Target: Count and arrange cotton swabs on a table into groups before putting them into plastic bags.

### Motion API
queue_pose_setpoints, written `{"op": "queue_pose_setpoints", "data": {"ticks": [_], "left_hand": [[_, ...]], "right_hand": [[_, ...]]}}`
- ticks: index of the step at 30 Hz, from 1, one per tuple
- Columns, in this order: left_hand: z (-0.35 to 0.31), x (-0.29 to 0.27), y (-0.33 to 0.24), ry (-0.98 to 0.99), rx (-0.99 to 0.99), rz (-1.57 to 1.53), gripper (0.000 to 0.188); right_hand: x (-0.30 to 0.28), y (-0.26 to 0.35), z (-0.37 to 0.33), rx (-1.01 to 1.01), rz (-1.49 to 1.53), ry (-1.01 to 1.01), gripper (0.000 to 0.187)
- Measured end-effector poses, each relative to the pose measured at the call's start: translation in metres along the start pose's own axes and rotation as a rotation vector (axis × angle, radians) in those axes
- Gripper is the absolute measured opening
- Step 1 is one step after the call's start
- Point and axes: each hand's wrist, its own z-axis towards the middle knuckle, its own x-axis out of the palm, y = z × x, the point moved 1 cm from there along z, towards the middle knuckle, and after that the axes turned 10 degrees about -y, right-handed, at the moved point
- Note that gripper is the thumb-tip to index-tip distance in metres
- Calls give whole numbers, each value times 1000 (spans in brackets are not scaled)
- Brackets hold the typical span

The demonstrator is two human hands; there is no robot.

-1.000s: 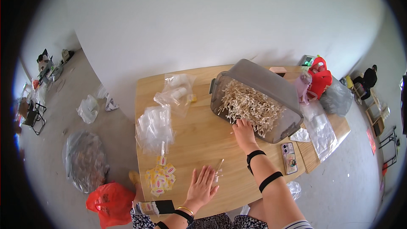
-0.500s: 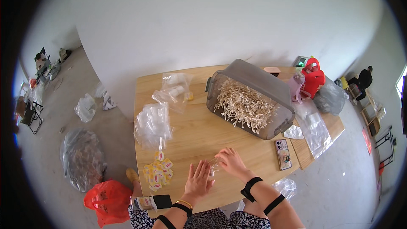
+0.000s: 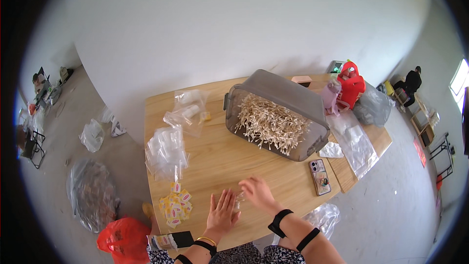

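Low in the middle of the frame, the left hand (image 3: 222, 212) lies flat on the counter (image 3: 215, 166), fingers spread and gripping nothing. Just right of it, the right hand (image 3: 257, 193) hovers with fingers loosely curled over a small bundle of pale sticks (image 3: 238, 200) between the two hands; whether it pinches them I cannot tell. Left of the hands lies a heap of small yellow and white packets (image 3: 175, 206), above them clear bags (image 3: 166, 149). Upper right stands a grey bin (image 3: 288, 95) full of sticks, a phone (image 3: 320, 177) below it.
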Motion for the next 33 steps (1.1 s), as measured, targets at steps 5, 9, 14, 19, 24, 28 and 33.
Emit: {"op": "queue_pose_setpoints", "data": {"ticks": [5,9,14,19,24,28,33], "left_hand": [[-1,0,2,-29,-1,-18,70],[1,-2,-1,-19,-3,-29,68],[-1,1,-1,-10,-27,-53,68],[1,-6,-2,-24,-12,-59,64],[2,-4,-2,-21,-8,-32,63],[5,-1,-5,-13,-5,-33,62],[-3,-1,2,-22,-10,-34,64]], "right_hand": [[-26,-45,65,41,-412,-255,19],[-31,-76,104,-121,-725,-209,23],[-22,-94,127,-223,-882,-115,14],[-8,-89,111,-283,-817,-117,11],[-9,-92,104,-245,-699,-185,8],[-10,-97,95,-143,-764,-105,3],[27,-22,52,-196,-381,68,7]]}}
